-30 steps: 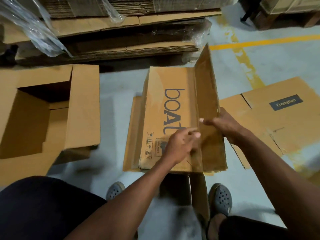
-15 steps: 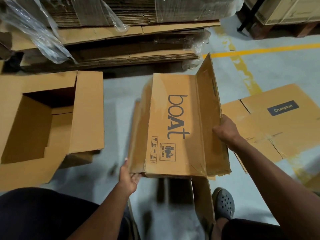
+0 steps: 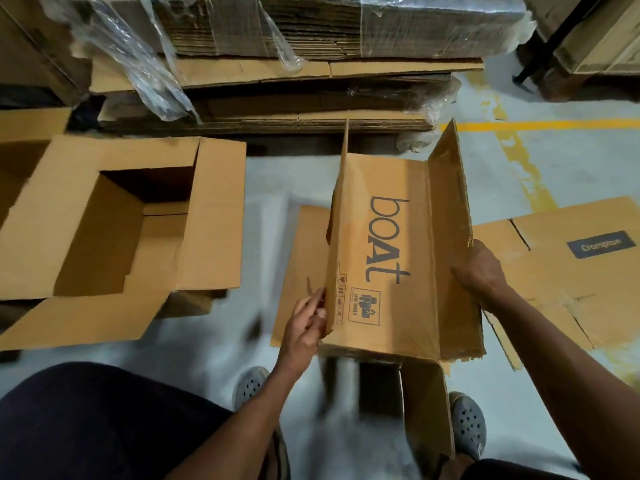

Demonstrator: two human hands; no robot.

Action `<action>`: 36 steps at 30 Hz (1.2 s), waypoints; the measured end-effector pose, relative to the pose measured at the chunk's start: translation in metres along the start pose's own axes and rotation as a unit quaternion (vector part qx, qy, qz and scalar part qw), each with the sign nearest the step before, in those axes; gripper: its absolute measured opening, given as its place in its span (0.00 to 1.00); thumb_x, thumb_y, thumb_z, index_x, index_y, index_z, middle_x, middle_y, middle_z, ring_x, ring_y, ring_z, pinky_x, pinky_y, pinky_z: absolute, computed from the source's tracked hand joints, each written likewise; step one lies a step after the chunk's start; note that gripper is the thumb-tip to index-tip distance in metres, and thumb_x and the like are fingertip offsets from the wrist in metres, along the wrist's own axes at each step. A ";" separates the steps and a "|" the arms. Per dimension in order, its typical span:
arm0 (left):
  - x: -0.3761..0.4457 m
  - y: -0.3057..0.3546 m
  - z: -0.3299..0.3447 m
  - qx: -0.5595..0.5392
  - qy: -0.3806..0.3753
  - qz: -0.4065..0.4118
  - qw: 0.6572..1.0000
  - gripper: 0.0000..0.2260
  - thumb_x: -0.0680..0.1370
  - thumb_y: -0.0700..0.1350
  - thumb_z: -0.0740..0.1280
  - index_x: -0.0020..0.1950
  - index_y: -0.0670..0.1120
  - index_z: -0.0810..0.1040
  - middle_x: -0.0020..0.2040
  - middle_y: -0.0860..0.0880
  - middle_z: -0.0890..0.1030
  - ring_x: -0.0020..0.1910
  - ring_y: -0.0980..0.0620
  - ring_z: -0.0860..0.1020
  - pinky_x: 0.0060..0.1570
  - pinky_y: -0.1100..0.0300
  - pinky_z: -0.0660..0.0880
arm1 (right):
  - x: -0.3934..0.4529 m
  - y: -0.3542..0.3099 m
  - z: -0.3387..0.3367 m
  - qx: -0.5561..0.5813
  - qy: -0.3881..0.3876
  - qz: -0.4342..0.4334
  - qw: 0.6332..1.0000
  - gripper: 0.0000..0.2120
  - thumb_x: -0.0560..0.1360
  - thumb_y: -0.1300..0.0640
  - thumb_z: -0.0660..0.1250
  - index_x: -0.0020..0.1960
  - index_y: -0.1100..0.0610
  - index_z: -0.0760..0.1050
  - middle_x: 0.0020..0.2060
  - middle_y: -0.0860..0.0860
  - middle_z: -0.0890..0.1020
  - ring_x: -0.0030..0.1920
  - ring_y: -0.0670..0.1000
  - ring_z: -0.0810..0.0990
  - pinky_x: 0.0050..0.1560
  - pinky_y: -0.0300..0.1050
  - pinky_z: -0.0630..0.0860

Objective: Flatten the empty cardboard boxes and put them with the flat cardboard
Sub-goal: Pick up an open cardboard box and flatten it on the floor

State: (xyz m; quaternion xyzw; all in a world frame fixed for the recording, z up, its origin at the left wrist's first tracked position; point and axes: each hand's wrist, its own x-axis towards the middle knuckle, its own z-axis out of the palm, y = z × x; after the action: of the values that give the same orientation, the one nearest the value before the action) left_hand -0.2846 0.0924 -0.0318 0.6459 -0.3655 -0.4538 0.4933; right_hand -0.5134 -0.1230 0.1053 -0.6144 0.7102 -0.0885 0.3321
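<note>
A brown cardboard box printed "boAt" (image 3: 391,258) is held above the floor in front of me, its printed face up, a side panel standing up on each long edge. My left hand (image 3: 306,318) grips its near left edge. My right hand (image 3: 479,270) holds the right panel at mid-length. One flap (image 3: 427,407) hangs down under the near end. A flattened "Crompton" box (image 3: 568,268) lies on the floor to the right. Behind, a wrapped stack of flat cardboard (image 3: 277,81) fills the far side.
An open empty box (image 3: 117,233) with spread flaps sits on the floor at left. Loose clear plastic wrap (image 3: 138,64) hangs off the stack. A yellow floor line (image 3: 540,125) runs at right. My feet in grey clogs (image 3: 467,424) stand below the held box.
My left hand moved from the box's top face to its near left edge. The left panel has swung up to stand on edge, and the box sits higher and closer.
</note>
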 end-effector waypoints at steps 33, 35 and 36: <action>0.148 0.003 -0.007 0.373 -0.018 -0.269 0.888 0.26 0.83 0.62 0.55 0.68 0.46 0.78 0.66 0.42 0.80 0.62 0.41 0.78 0.57 0.53 0.72 | 0.103 -0.008 0.018 -0.117 0.083 0.045 0.989 0.25 0.74 0.51 0.71 0.66 0.56 0.65 0.51 0.57 0.77 0.53 0.64 0.80 0.53 0.59 0.77; 0.170 -0.003 -0.010 0.455 -0.007 -0.261 0.851 0.26 0.82 0.64 0.55 0.66 0.47 0.79 0.66 0.44 0.80 0.63 0.42 0.78 0.56 0.52 0.71 | 0.115 0.012 0.026 -0.103 0.091 0.060 0.989 0.25 0.73 0.51 0.71 0.65 0.55 0.66 0.51 0.57 0.79 0.53 0.64 0.81 0.53 0.59 0.76; 0.181 -0.005 -0.009 0.487 -0.010 -0.253 0.836 0.25 0.82 0.64 0.56 0.65 0.47 0.79 0.65 0.44 0.81 0.63 0.42 0.78 0.56 0.52 0.71 | 0.122 0.026 0.034 -0.086 0.082 0.066 0.991 0.24 0.73 0.49 0.71 0.65 0.54 0.66 0.51 0.58 0.80 0.52 0.64 0.82 0.53 0.59 0.78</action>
State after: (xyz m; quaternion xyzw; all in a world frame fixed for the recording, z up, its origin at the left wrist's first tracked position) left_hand -0.2177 -0.0697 -0.0761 0.8681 -0.3684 -0.3322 -0.0206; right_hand -0.5180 -0.2208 0.0217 -0.5828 0.7793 -0.0552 0.2236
